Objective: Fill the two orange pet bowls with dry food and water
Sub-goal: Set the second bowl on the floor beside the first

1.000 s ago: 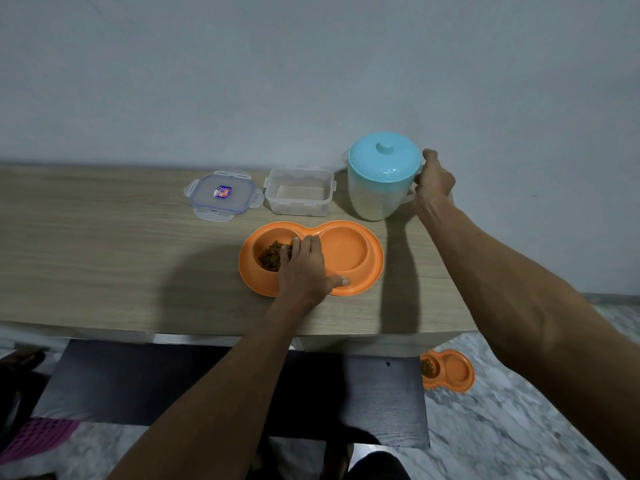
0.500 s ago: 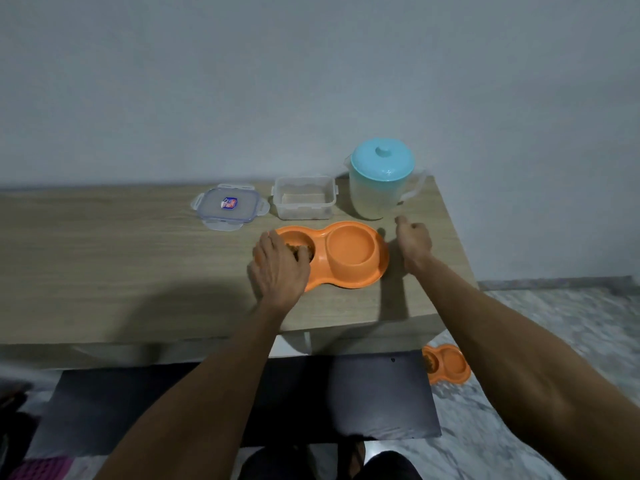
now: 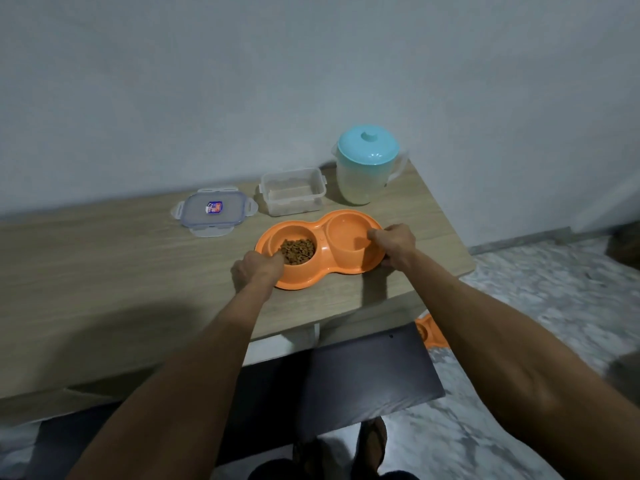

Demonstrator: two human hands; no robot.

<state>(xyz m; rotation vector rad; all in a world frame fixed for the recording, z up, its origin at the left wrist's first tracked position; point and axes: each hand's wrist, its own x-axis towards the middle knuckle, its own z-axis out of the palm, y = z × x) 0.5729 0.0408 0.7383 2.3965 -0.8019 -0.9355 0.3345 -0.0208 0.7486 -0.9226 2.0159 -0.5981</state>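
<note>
An orange double pet bowl (image 3: 323, 252) rests on the wooden table (image 3: 104, 271) near its right end. Its left well holds brown dry food (image 3: 298, 250); its right well looks wet and pale. My left hand (image 3: 258, 271) grips the bowl's left rim, fingers curled over the edge. My right hand (image 3: 394, 244) grips the right rim. A second orange double bowl (image 3: 431, 332) lies on the floor under the table's right end, mostly hidden.
A pitcher with a teal lid (image 3: 367, 166) stands at the table's back right. An open clear plastic container (image 3: 292, 192) sits beside it, and its lid (image 3: 214, 211) lies further left. A dark bench (image 3: 346, 375) stands below the table. Marbled floor spreads to the right.
My right hand left the pitcher handle and took hold of the bowl's right rim. My left hand shifted from covering the bowl's middle to its left rim.
</note>
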